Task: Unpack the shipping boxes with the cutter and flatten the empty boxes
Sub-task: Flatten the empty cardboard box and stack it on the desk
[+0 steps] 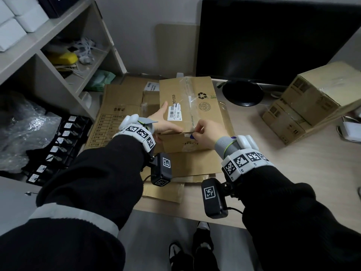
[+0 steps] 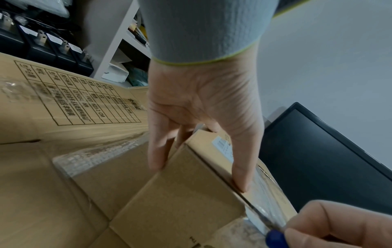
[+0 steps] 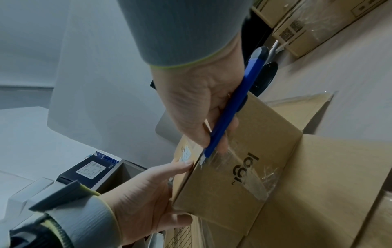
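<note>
A taped cardboard shipping box (image 1: 207, 118) lies on flattened cardboard in the middle of the desk. My left hand (image 1: 166, 124) grips its near left corner, thumb on top and fingers down the side (image 2: 201, 104). My right hand (image 1: 205, 133) holds a blue cutter (image 3: 231, 107) and sets its blade tip into the clear tape (image 3: 250, 176) at the box's near top edge, where the lid seam meets the front face. A small blue piece of the cutter (image 1: 192, 136) shows in the head view. The box's flaps are closed.
Flattened cardboard sheets (image 1: 117, 114) lie under and left of the box. Two stacked sealed boxes (image 1: 312, 98) stand at the right, and a black monitor (image 1: 273, 36) behind. A shelf unit (image 1: 58, 55), bubble wrap (image 1: 23, 130) and a black tray of parts (image 1: 58, 143) are at the left.
</note>
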Motion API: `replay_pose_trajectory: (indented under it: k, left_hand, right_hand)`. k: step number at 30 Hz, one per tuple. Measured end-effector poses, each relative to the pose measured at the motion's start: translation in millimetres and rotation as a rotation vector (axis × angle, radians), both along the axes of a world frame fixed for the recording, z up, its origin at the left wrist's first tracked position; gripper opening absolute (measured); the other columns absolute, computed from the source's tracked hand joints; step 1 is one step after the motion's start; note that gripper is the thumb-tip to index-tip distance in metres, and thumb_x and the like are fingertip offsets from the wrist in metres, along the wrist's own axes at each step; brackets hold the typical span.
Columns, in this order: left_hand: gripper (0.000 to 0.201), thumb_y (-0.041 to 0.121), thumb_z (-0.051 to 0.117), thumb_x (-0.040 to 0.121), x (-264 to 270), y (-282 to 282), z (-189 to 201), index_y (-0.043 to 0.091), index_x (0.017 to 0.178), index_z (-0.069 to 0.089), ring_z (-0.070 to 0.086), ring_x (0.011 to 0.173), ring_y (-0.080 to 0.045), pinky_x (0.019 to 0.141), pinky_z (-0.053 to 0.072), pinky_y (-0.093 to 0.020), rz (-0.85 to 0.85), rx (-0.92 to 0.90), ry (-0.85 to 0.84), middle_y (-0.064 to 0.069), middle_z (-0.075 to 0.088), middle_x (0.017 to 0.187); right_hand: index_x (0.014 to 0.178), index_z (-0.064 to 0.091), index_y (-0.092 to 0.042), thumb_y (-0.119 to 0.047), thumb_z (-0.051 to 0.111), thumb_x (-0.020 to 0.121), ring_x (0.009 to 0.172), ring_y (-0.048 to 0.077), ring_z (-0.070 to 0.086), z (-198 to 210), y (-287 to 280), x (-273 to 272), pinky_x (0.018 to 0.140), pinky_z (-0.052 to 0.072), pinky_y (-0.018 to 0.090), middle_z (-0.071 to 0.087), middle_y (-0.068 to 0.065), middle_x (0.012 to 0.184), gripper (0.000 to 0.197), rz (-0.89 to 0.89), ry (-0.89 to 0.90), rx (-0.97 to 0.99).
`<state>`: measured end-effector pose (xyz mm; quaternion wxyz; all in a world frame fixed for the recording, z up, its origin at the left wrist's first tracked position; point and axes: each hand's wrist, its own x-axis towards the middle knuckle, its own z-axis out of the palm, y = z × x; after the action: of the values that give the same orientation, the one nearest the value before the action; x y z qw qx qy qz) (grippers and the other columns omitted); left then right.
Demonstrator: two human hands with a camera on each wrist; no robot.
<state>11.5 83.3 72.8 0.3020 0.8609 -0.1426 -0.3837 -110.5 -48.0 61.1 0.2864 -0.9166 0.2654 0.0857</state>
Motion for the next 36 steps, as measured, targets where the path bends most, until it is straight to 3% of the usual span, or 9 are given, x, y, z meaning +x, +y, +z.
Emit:
replay_pose_trajectory:
  k: [5,13,16,20,26,36]
  left_hand:
    - [0.116,0.026,0.079,0.077,-7,0,0,0.041,0.150,-0.010,0.049,0.077,-0.012,0.056,0.056,-0.034,0.024,-0.020,0.014,-0.001,0.030,0.151]
    - [0.117,0.029,0.080,0.076,-17,0,0,0.044,0.149,-0.010,0.053,0.099,-0.026,0.064,0.059,-0.039,0.047,-0.006,0.020,-0.001,0.029,0.152]
    - [0.117,0.031,0.080,0.075,-20,-1,0,0.045,0.149,-0.009,0.053,0.099,-0.026,0.065,0.059,-0.039,0.048,0.000,0.017,-0.002,0.029,0.153]
    - [0.118,0.035,0.081,0.073,-20,-1,-1,0.046,0.149,-0.009,0.057,0.088,-0.021,0.054,0.056,-0.032,0.052,0.004,0.000,-0.003,0.034,0.149]
    - [0.117,0.033,0.080,0.075,-22,0,0,0.045,0.149,-0.010,0.052,0.100,-0.026,0.061,0.058,-0.036,0.047,-0.002,0.018,-0.004,0.029,0.153]
    - [0.117,0.033,0.080,0.075,-20,1,-3,0.045,0.149,-0.010,0.051,0.093,-0.022,0.063,0.058,-0.038,0.048,-0.011,0.010,-0.003,0.029,0.153]
  right_hand:
    - [0.094,0.058,-0.023,-0.024,0.055,0.089,0.087,0.022,0.056,0,-1,-4,0.080,0.051,0.034,0.059,-0.001,0.092,0.006,0.001,0.010,0.007]
    - [0.089,0.055,-0.023,-0.022,0.055,0.089,0.087,0.022,0.055,3,-3,-10,0.077,0.048,0.031,0.060,0.001,0.092,0.001,0.002,0.009,0.014]
    - [0.089,0.054,-0.021,-0.021,0.056,0.090,0.090,0.024,0.057,2,-1,-13,0.080,0.049,0.032,0.064,0.004,0.098,0.002,0.022,0.024,0.044]
    - [0.089,0.054,-0.023,-0.021,0.056,0.089,0.095,0.025,0.060,-2,0,-17,0.082,0.050,0.034,0.065,0.004,0.101,0.002,0.000,-0.012,0.063]
    - [0.093,0.058,-0.021,-0.020,0.055,0.087,0.091,0.021,0.057,-2,-2,-16,0.074,0.046,0.029,0.064,0.003,0.099,0.006,-0.035,-0.003,0.104]
    - [0.089,0.057,-0.019,-0.017,0.057,0.087,0.088,0.021,0.055,-5,0,-15,0.069,0.041,0.027,0.062,0.004,0.095,0.003,-0.079,-0.008,0.159]
